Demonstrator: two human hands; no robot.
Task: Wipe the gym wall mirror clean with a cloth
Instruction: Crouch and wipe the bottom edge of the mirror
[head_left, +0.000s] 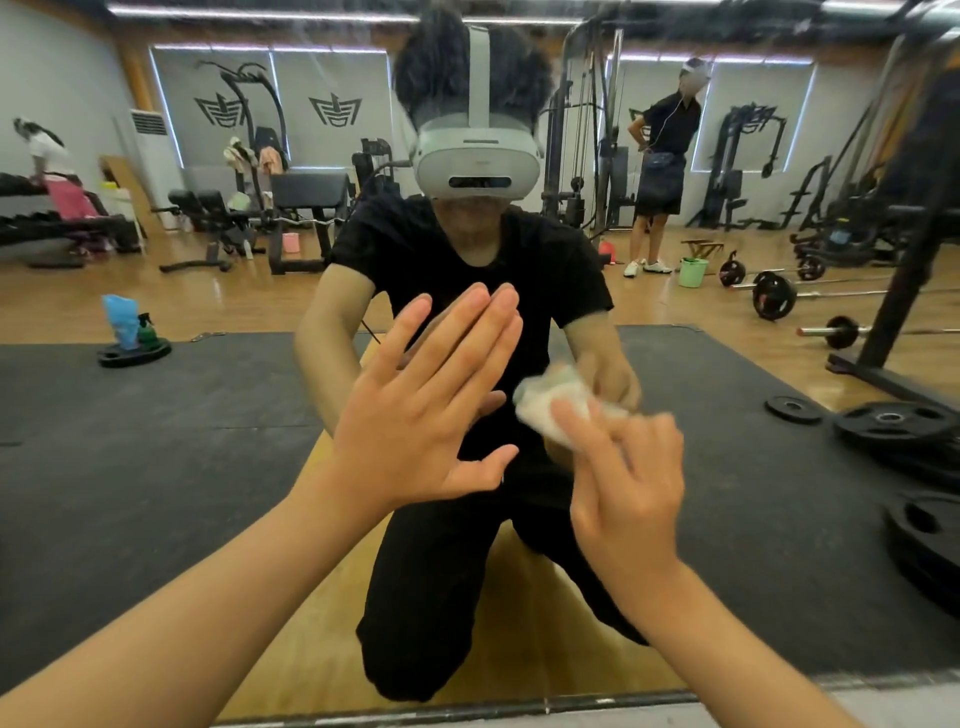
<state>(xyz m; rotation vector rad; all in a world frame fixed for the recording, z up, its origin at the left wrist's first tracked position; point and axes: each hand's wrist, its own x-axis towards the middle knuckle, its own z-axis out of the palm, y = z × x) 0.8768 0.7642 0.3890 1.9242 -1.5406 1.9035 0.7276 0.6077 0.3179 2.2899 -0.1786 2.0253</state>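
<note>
The mirror fills almost the whole frame, its lower edge running along the bottom. The left hand, centre frame, lies flat against the glass, fingers straight and slightly spread, holding nothing; its fingertips meet their own reflection. Just right of it the right hand presses a white cloth to the glass, fingers bent over the wad. Hand and cloth are both blurred, so the exact grip is hard to read. The cloth sits right of centre, touching the mirror, between the right hand and its reflection.

The reflection shows a kneeling person in black with a white headset, on wood floor between dark mats. At left a blue bag stands on a plate. At right lie a barbell, weight plates and a green bucket.
</note>
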